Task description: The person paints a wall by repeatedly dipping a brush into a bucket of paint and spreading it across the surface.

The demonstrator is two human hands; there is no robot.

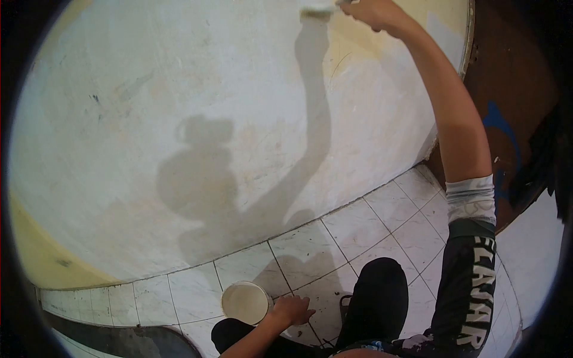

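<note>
Head view: right hand (375,13) closed round brush (316,12) at wall (239,71); left hand (292,310) half-open beside bucket (246,283).

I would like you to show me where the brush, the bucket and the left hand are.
Brush (316,12): head view, on its bristle end.
Bucket (244,283): head view, on the far rim.
Left hand (291,309): head view, on the back of the hand.

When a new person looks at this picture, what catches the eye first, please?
A large shadow with one arm raised spreads across the pale wall. Above it, at the picture's top edge, the right hand holds a brush. Low down, a round bucket stands on white tiles.
</note>
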